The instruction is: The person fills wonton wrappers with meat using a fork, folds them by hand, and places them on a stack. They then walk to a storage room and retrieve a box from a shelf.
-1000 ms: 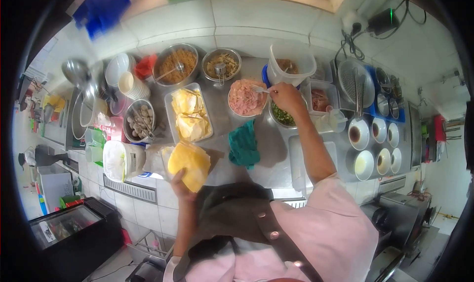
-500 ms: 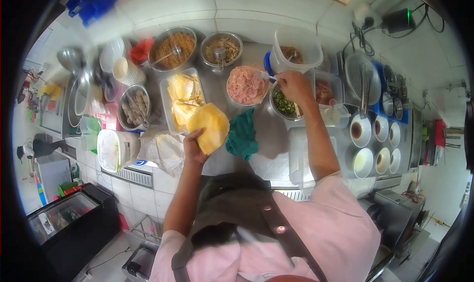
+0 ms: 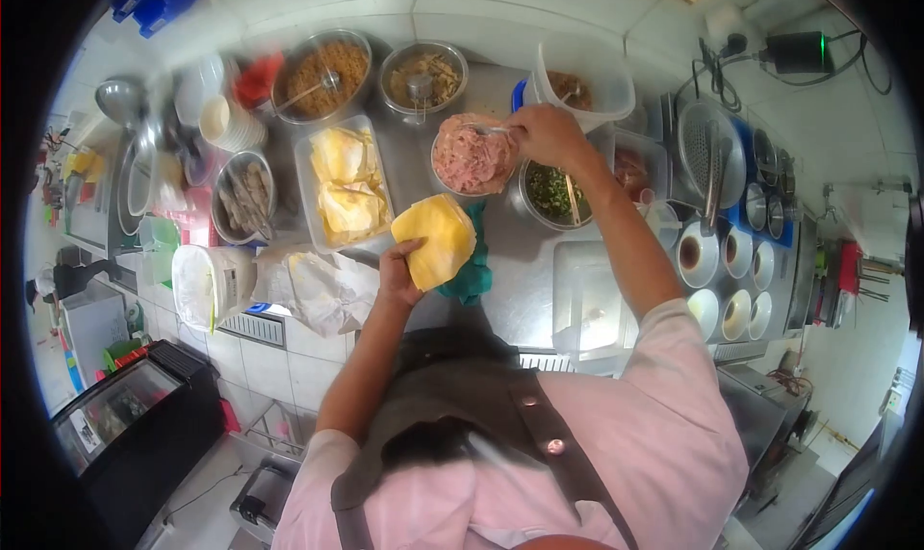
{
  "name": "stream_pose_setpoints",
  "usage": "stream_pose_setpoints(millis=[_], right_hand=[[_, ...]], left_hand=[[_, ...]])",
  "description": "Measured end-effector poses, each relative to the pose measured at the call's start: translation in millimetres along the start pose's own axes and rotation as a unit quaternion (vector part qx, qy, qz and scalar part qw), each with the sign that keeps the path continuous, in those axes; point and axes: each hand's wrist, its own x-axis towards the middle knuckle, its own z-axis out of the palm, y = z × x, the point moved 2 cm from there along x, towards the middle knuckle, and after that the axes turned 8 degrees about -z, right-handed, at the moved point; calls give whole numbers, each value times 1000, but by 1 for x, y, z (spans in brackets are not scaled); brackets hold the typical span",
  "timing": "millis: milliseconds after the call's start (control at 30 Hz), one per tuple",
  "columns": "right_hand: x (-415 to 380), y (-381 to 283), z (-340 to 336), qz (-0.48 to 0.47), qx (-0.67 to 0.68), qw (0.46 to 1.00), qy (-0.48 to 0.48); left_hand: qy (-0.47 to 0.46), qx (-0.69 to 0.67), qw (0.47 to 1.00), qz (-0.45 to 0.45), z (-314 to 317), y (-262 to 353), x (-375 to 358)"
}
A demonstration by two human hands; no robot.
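The left hand (image 3: 397,273) is closed on the lower left edge of a stack of yellow sheets (image 3: 441,237), most of its fingers hidden beneath. The right hand (image 3: 551,134) is closed around the handle of a metal utensil (image 3: 495,128), whose far end rests in the pink minced meat (image 3: 470,163), just left of that grip. The meat is heaped in a bowl, beyond the sheets as seen from the left hand.

Partly covered by the sheets, to the right of the left hand, is a green cloth (image 3: 470,286); whether they touch I cannot tell. Just beyond the left hand, a tray (image 3: 302,165) holds more yellow sheets. A crumpled plastic bag (image 3: 332,292) lies to that hand's left, with a white tub (image 3: 204,285) farther out.

Below the right hand is a bowl of chopped greens (image 3: 551,194); just beyond that hand stands a clear tub (image 3: 608,86) with brown food inside. Well to its right are small white bowls (image 3: 701,273), some containing dark liquid.
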Motion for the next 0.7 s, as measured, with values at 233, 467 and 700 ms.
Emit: stream_pose_setpoints(millis=[233, 467, 700], right_hand=[[7, 2, -2, 47, 29, 997, -54], [-20, -14, -2, 39, 30, 999, 19], [-65, -68, 26, 58, 100, 988, 105]], left_hand=[[-11, 4, 1000, 21, 8, 5, 15], [-37, -11, 999, 24, 8, 18, 43], [-51, -14, 999, 8, -6, 17, 52]])
